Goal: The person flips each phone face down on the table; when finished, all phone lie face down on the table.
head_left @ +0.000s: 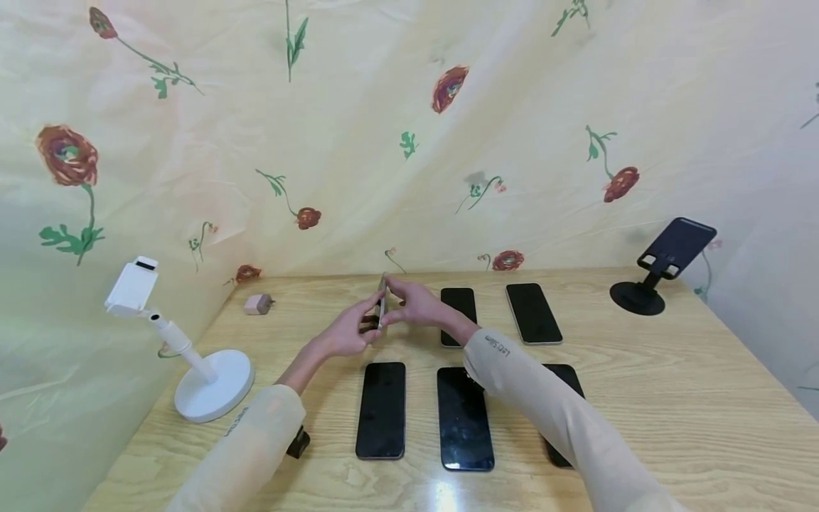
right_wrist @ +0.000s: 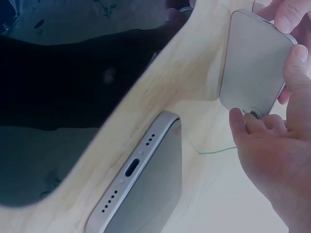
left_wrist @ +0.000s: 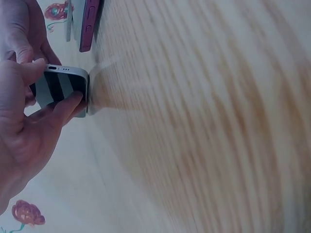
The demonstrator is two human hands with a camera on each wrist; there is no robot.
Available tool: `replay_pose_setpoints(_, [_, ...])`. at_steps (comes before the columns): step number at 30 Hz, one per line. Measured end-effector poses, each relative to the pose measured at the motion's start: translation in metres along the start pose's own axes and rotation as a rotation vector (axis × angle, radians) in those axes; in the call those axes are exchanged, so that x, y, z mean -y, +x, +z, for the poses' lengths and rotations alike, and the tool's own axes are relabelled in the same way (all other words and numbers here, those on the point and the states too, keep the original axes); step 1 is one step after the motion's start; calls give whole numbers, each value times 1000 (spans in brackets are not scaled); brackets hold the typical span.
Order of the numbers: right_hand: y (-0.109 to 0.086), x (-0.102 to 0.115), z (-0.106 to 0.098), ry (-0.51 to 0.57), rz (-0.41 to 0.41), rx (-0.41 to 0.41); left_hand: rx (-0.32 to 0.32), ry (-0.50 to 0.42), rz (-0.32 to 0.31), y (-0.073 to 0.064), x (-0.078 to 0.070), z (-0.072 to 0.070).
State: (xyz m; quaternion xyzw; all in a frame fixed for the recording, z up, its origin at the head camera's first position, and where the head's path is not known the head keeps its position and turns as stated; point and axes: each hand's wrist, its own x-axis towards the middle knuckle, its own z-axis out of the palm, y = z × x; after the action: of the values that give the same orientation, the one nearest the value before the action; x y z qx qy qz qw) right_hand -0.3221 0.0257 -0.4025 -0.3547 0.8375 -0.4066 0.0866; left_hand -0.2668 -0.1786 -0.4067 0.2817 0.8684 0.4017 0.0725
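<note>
Since everything's bunched around the middle, the widest stretch of wood on the tabletop [head_left: 691, 398] runs from the phone columns out to the right edge. A white stand [head_left: 214, 384] sits along the left edge, a pinkish charger cube [head_left: 257, 304] sits near the far left corner, and a black stand [head_left: 640, 295] is near the far right corner. Two phones [head_left: 534, 316] lie flat toward the far edge, with three other phones [head_left: 380, 410] nearer the front and only narrow lanes between them.

The held phone [right_wrist: 257, 63] is up on its side near the far edge, left of center; can't tell if it's touching the wood. Both arms reach forward and inward, the right sleeve [head_left: 550, 405] crossing above the front phones. The left hand [head_left: 345, 331] and right hand [head_left: 419, 306] both grip it, thumbs and fingers pinching from opposite sides.
</note>
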Motion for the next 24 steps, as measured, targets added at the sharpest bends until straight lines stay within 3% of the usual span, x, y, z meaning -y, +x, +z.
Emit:
replay_pose_setpoints(9, [4, 7, 8, 76, 6, -5, -33, -71, 26, -5, 7, -3])
replay_pose_setpoints(17, [7, 7, 15, 138, 47, -45, -70, -116, -44, -7, 9, -3])
replay_pose_setpoints(24, [6, 5, 15, 78, 106, 31, -78, -173, -70, -11, 7, -4])
